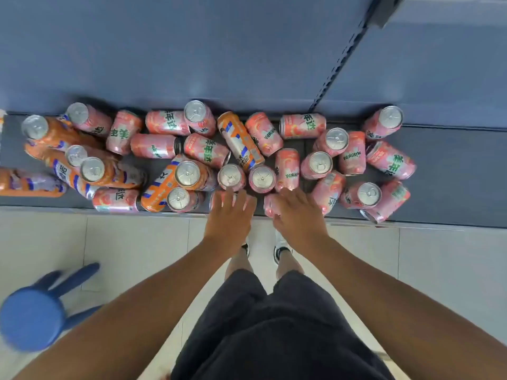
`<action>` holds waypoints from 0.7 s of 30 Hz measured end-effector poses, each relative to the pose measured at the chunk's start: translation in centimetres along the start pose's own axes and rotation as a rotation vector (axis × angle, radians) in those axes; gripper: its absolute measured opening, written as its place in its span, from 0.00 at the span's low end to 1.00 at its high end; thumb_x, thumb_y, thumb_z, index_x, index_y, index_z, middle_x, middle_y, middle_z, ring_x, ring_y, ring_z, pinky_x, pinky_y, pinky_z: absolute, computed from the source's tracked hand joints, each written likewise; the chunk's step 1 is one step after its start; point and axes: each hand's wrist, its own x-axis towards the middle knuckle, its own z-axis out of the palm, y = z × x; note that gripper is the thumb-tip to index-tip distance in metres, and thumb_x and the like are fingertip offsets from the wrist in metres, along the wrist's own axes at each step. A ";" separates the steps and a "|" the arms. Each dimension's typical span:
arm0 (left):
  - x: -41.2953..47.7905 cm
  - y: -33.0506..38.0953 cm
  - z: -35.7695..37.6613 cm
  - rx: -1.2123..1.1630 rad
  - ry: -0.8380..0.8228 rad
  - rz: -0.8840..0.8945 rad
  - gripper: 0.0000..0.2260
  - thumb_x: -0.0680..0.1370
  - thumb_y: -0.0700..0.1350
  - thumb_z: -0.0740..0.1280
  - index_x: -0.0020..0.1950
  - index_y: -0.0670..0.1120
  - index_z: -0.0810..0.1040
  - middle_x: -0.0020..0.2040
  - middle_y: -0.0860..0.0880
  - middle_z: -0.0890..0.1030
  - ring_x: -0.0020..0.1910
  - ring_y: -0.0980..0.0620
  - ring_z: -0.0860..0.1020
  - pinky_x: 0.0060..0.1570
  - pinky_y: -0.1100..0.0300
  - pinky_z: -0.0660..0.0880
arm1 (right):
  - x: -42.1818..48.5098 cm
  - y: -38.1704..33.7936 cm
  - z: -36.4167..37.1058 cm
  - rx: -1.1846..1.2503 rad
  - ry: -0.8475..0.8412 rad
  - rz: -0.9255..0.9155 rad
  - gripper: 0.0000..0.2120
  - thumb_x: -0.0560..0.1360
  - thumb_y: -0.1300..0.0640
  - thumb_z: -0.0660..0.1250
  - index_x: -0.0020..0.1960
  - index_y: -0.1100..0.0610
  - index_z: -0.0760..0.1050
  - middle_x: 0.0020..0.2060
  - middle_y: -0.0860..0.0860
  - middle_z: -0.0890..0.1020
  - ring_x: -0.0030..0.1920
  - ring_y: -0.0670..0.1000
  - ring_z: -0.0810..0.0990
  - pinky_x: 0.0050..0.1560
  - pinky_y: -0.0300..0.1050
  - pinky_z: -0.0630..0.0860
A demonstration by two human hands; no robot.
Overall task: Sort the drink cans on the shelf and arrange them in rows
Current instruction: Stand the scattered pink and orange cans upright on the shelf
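Several pink cans and orange cans lie jumbled on the low blue-grey shelf [452,171], some upright, some on their sides. Orange cans [241,141] gather mostly at the left; pink cans [318,163] fill the middle and right. My left hand [230,212] covers the top of a pink can [215,200] at the shelf's front edge, fingers curled over it. My right hand [296,212] sits on another pink can [270,205] beside it, mostly hiding it. Whether either can is lifted is unclear.
A blue plastic stool [30,316] stands on the tiled floor at the lower left. The shelf's back panel [192,50] and a slotted upright [340,61] rise behind the cans. My legs and shoes [279,250] are just below the shelf edge.
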 end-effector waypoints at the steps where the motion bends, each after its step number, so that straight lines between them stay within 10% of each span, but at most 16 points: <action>1: 0.5 -0.1 0.3 0.003 -0.025 0.018 0.30 0.66 0.49 0.79 0.66 0.44 0.77 0.64 0.41 0.79 0.64 0.34 0.75 0.60 0.38 0.73 | 0.5 0.0 0.7 -0.019 -0.023 -0.016 0.17 0.68 0.58 0.73 0.56 0.58 0.77 0.50 0.56 0.80 0.51 0.62 0.78 0.53 0.57 0.76; 12: 1.1 0.6 4.6 0.148 0.005 0.166 0.34 0.70 0.46 0.73 0.75 0.45 0.67 0.69 0.43 0.73 0.66 0.43 0.73 0.65 0.50 0.71 | 1.0 0.5 7.0 -0.280 -0.031 -0.041 0.35 0.65 0.61 0.72 0.72 0.58 0.67 0.63 0.57 0.72 0.59 0.62 0.72 0.62 0.58 0.66; 21: 2.8 -0.3 5.1 0.151 0.012 0.185 0.35 0.75 0.34 0.32 0.71 0.47 0.70 0.60 0.47 0.78 0.56 0.47 0.77 0.58 0.53 0.74 | 2.0 1.2 8.1 -0.339 0.117 -0.098 0.26 0.68 0.62 0.69 0.66 0.58 0.72 0.56 0.58 0.77 0.56 0.61 0.76 0.56 0.54 0.72</action>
